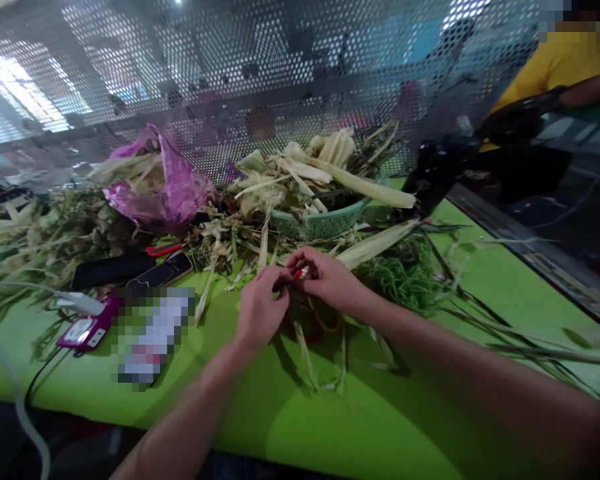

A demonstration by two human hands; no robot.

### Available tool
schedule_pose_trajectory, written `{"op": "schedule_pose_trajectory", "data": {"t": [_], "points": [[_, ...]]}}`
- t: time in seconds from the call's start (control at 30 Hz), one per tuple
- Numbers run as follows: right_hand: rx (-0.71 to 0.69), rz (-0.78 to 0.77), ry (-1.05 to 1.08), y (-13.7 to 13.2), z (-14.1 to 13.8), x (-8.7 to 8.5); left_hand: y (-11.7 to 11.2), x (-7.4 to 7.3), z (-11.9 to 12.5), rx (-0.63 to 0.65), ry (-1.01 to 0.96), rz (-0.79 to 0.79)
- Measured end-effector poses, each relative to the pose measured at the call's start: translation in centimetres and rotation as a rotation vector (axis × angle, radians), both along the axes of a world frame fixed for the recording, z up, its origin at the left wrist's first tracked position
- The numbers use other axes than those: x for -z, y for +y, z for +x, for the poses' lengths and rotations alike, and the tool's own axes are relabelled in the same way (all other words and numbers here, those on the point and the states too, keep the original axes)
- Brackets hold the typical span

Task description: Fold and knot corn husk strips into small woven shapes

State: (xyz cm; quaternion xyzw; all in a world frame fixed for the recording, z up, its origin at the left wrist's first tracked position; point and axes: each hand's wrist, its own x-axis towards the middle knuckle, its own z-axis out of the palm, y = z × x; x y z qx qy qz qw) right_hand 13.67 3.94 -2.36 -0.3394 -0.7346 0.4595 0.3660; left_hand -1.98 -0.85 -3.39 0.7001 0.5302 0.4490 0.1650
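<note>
My left hand [263, 300] and my right hand [325, 277] meet over the middle of the green table, fingertips pinched close together. A small red piece [297, 274] shows between them. Thin dried plant strips [305, 353] hang or lie below the fingers, and the fingers appear closed on their upper ends, partly hidden. Under my right hand is a thin yellowish loop [330, 325] beside a dark red patch. Just behind the hands, a green mesh basket [320, 223] is heaped with pale dry husks [310, 167]. Green stringy material [405, 280] lies right of my right wrist.
Left are a pink plastic bag [165, 177], loose dry leaves [65, 233], two dark phones [163, 273], a red-handled tool [165, 249] and a purple device [87, 327] with cables. A perforated metal screen [220, 87] stands behind. At right sits a person in yellow [555, 63].
</note>
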Motion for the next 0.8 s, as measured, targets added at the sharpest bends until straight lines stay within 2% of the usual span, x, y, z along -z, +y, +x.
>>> {"op": "schedule_pose_trajectory", "data": {"t": [0.1,0.3,0.53,0.67,0.8], "points": [[-0.013,-0.015,0.02,-0.1,-0.1,-0.1,-0.1,0.0,0.1,-0.004,-0.001,0.018],[0.074,-0.025,0.003,-0.5,0.0,-0.8,-0.4,-0.4,0.3,-0.021,0.008,0.079],[0.066,-0.009,-0.087,-0.2,0.3,-1.2,-0.7,-0.4,0.2,-0.013,0.001,0.154],[0.045,0.071,-0.198,0.0,0.8,-1.9,-0.7,-0.2,0.2,0.009,-0.004,0.168],[0.043,0.26,-0.334,0.0,1.3,-2.8,-0.8,-0.1,0.2,0.017,0.006,0.165]]}}
